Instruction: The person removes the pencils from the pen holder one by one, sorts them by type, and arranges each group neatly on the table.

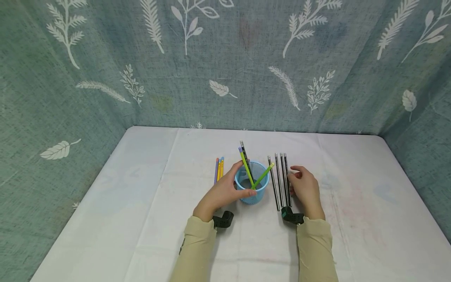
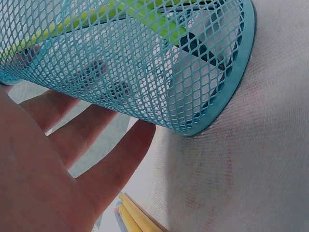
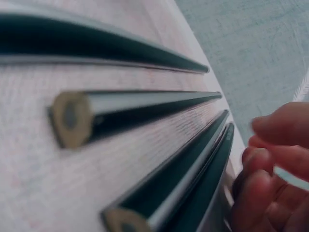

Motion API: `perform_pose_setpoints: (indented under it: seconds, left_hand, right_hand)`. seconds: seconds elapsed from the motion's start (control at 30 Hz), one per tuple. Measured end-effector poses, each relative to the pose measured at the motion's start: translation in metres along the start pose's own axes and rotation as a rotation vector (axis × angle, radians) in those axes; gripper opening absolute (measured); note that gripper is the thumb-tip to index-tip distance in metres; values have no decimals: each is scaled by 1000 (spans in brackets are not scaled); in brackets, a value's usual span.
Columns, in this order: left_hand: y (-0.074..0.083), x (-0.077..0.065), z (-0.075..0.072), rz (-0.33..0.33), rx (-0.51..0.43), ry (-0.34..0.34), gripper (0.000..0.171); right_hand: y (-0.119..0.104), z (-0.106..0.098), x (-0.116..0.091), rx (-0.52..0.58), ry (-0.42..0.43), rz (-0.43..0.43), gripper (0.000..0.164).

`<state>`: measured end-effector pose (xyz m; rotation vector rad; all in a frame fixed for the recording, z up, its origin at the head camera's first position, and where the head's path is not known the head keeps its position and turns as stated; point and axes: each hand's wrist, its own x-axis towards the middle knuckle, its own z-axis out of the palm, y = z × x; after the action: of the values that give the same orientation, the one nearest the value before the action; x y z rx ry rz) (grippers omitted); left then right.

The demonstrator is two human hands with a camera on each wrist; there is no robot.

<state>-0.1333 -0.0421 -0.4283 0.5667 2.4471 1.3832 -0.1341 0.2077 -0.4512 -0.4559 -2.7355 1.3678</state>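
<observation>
Head view: left hand (image 1: 224, 188) wraps the blue mesh cup (image 1: 252, 199), fingers and thumb curled round it. Right hand (image 1: 305, 190) part-curled right of cup, at the black pencils (image 1: 284, 180); can't tell if pinching one. Risk: fingertip nudge could roll neighbours.

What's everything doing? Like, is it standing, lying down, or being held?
Cup: upright, gripped, holding pencils.
Green pencils: leaning in cup.
Black pencil: leaning in cup.
Other black pencils: lying side by side.
Yellow pencils: lying, partly hidden.
Purple pencil: lying, partly hidden.
Left hand: curled round cup.
Right hand: beside lying black pencils; touching unclear.
Cloth: creased.
Curtain: hanging.
</observation>
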Motion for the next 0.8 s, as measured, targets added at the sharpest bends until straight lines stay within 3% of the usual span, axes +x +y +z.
perform_pose_setpoints:
  seconds: [0.13,0.3,0.57,0.67,0.8]
  left_hand:
    - [-2,0,1,-7,-7,-2,91]
    - [-2,1,0,-28,12,-7,95]
    - [0,0,-1,-43,-12,-15,95]
    - [0,0,0,-40,-34,-15,94]
    - [0,0,0,-25,-40,-9,94]
  right_hand:
    - [-4,0,0,38,53,-17,34]
    - [-11,1,-1,123,33,-86,32]
    - [-21,7,-7,387,-251,-293,48]
    - [-24,9,-10,426,-363,-339,46]
    - [-28,12,-14,414,-459,-331,43]
